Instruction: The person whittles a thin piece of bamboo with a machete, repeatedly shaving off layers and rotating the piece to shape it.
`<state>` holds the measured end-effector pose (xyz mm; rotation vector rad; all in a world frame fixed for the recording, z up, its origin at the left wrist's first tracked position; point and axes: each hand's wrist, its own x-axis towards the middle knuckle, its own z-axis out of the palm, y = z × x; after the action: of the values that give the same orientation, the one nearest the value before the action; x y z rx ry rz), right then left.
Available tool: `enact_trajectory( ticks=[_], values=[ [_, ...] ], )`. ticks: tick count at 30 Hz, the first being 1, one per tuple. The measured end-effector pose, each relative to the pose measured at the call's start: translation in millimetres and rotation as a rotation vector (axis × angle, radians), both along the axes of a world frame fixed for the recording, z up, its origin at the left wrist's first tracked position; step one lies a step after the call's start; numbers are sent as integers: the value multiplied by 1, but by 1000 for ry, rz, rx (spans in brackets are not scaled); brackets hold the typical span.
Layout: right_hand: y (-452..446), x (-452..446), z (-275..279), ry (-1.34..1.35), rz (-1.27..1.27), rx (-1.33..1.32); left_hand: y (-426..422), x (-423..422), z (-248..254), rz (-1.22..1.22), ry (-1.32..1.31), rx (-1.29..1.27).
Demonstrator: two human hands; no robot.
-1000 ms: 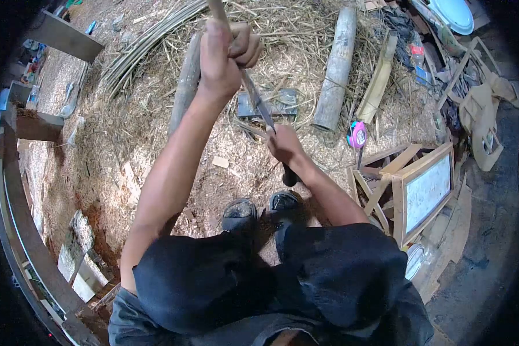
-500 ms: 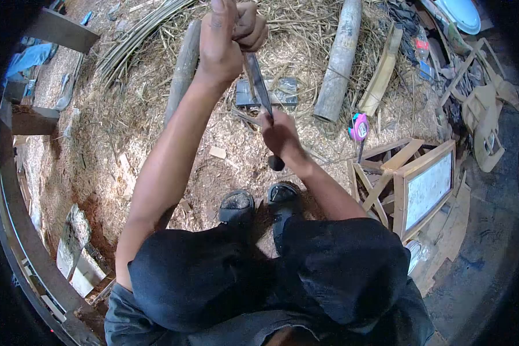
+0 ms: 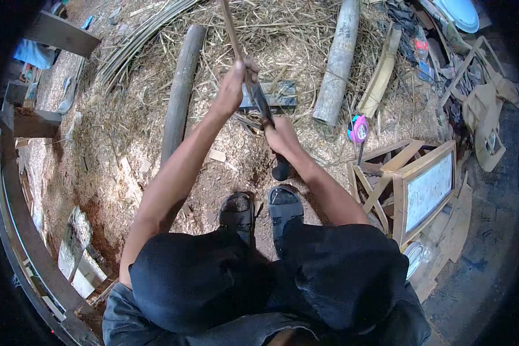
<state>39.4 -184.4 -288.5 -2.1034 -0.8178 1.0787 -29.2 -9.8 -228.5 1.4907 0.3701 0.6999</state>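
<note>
A thin bamboo strip [image 3: 230, 29] runs up from my left hand [image 3: 233, 83], whose fingers are wrapped round it. My right hand [image 3: 281, 135] grips a knife; its dark blade [image 3: 259, 102] points up and to the left, close to my left hand, and the dark handle end [image 3: 281, 168] sticks out below. Where the strip's lower end lies against the blade is hard to make out. Behind the blade, a dark flat block [image 3: 282, 95] lies on the shavings.
Bamboo poles [image 3: 183, 86] [image 3: 338, 63] lie on either side of the block. A split bamboo piece [image 3: 380, 75], a pink tape measure [image 3: 357, 129] and a wooden frame [image 3: 427, 187] are at the right. Thin strips [image 3: 144, 37] lie upper left. My sandals [image 3: 285, 207] are below.
My left hand has come down and nearer to my right hand, still holding the strip. The knife has shifted slightly, and more of the left pole shows.
</note>
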Motion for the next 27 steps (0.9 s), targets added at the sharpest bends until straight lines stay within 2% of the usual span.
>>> enact_trajectory(
  ticks=[2, 4, 6, 8, 12, 14, 16, 18, 20, 21, 22, 24, 27],
  values=[
    [0, -3, 10, -218, 24, 117, -11, -6, -14, 16, 50, -37],
    [-2, 1, 5, -216, 20, 132, -8, -10, -15, -25, -4, -68],
    [-5, 4, 6, -211, 16, 142, -8, -16, -16, 52, 71, -116],
    [-6, 7, 13, -123, -106, 193, -8, -18, -17, 42, 19, -168],
    [-6, 11, 67, 65, -194, 212, -29, -40, -7, -21, 113, -253],
    [-6, 12, 82, 115, -215, 254, -43, -45, -15, 98, 98, -450],
    [-7, 15, 88, -248, -146, 409, -48, -51, -9, 92, 88, -479],
    [-9, 17, 107, -316, -90, 398, -48, -58, 0, 64, 154, -568],
    [-9, 9, 128, -220, -237, 504, -55, -64, 16, 69, 161, -602],
    [-7, 16, 108, -371, -274, 537, -60, -67, 23, 73, 172, -637],
    [-11, 22, 101, -372, -273, 539, -64, -69, 24, 73, 171, -636],
    [-19, 34, 97, -477, -86, 217, -72, -70, 24, 89, 156, -776],
    [-23, 21, 100, -450, -78, 227, -79, -77, 21, -22, 44, -930]
  ],
)
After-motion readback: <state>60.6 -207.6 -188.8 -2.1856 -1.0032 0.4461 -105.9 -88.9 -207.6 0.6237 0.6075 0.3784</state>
